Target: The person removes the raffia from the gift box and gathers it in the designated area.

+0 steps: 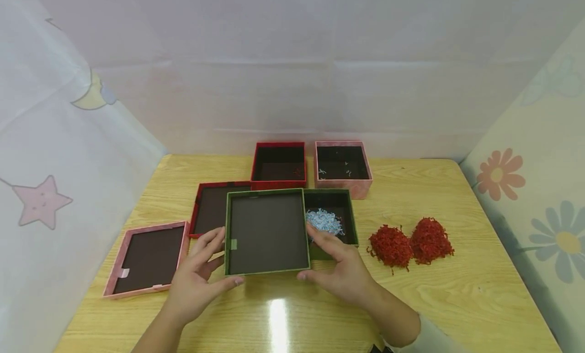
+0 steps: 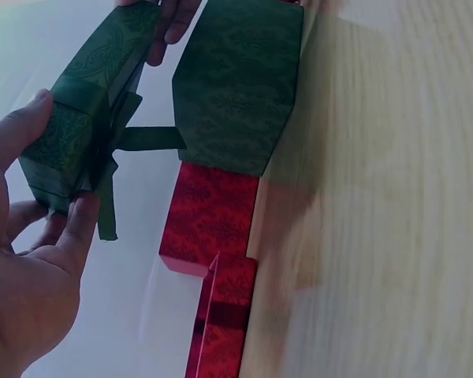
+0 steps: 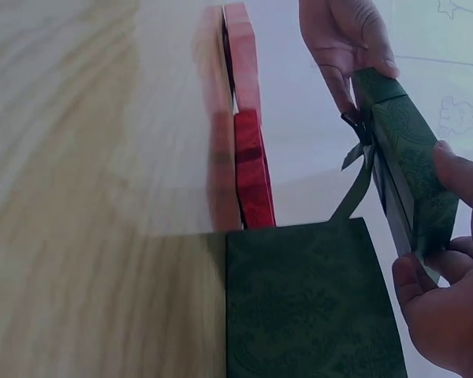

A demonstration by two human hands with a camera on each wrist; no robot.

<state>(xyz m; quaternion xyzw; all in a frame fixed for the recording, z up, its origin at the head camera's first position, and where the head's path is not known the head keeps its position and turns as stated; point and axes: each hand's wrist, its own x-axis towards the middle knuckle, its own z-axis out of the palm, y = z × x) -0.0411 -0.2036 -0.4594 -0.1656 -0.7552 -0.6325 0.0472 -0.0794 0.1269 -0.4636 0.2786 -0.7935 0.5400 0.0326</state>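
Observation:
Both hands hold a green patterned lid (image 1: 269, 231) up above the table, its dark inner side facing the head camera. My left hand (image 1: 194, 279) grips the left edge, thumb at the lower corner. On the opposite edge, my right hand (image 1: 340, 264) grips with thumb and fingers. A green ribbon (image 2: 150, 138) with a bow hangs from the lid's outer face in the left wrist view. Behind the lid stands a green box (image 1: 353, 218), partly hidden, with pale blue shredded paper (image 1: 326, 222) inside.
A red box (image 1: 280, 184) and a pink box (image 1: 362, 189) stand at the back with a few paper scraps in them. A red lid (image 1: 215, 205) and a pink lid (image 1: 155, 256) lie at left. Two heaps of red shredded paper (image 1: 390, 246) are at right.

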